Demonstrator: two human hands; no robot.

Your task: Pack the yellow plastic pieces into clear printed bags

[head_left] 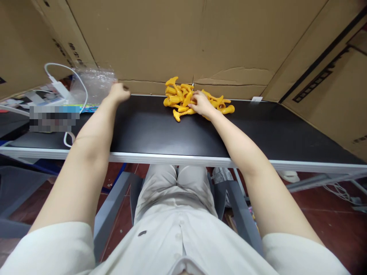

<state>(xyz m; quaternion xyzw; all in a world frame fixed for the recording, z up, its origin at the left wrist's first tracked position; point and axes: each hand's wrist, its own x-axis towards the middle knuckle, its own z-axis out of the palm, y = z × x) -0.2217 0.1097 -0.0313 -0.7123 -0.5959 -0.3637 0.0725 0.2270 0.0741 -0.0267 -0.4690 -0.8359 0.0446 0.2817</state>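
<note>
My right hand (201, 104) is in a pile of yellow plastic pieces (173, 99), its fingers bent round one of them. Some pieces are shaped like small hammers with a curved head, such as the hammer-shaped piece (177, 115) at the front of the pile. Others look like thick round handles, as does the yellow handle (228, 110) on the right. Over to the left, my left hand (119, 93) is raised above the table with curled fingers, beside a clear plastic bag (94, 82). What it holds, if anything, is hidden.
The black tabletop (169, 133) has a silver front edge. A white plug (61, 89) with its cable, and a blurred-out item (54, 119), lie on the left. Cardboard walls (195, 42) enclose the back and sides. A small white tag (257, 99) is at the rear right.
</note>
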